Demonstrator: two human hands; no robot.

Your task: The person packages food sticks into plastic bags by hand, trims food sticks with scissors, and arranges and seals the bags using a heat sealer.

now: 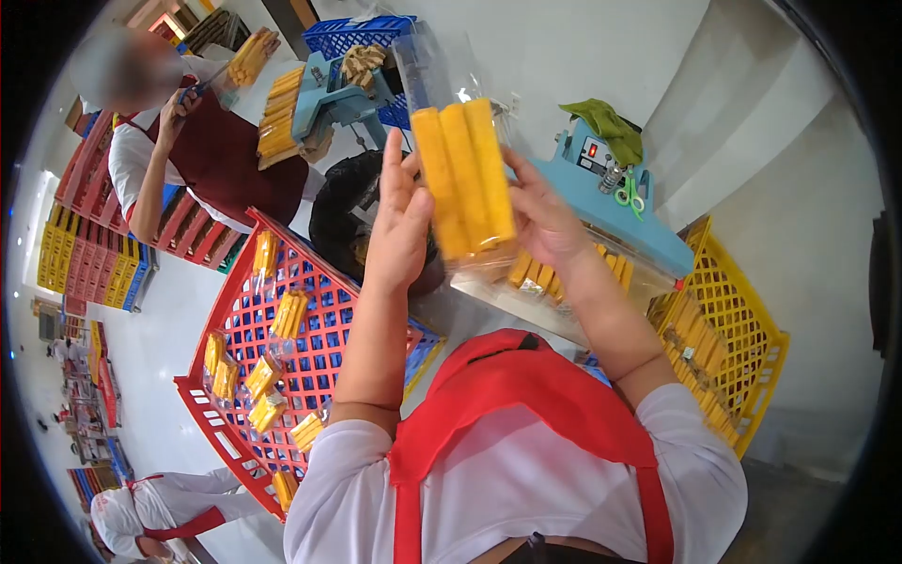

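A clear plastic bag of yellow sticks (462,179) is held up in front of me, three sticks side by side in its lower part and its loose upper end above them. My left hand (399,226) supports the left edge, with thumb near the bag and a finger stretched up; some fingers are behind it. On the other edge, my right hand (547,214) grips the bag, its fingertips partly hidden. Beneath my right forearm, more bagged yellow sticks (540,277) lie on a metal surface in front of the light-blue machine (601,211).
Left stands a red crate (319,362) with several bagged packs; right, a yellow crate (742,329) of sticks. Green scissors (629,195) and a green cloth (606,132) rest on the machine. Beyond a black-lined bin (348,202), a person in a maroon apron (230,155) stands by another machine (329,99).
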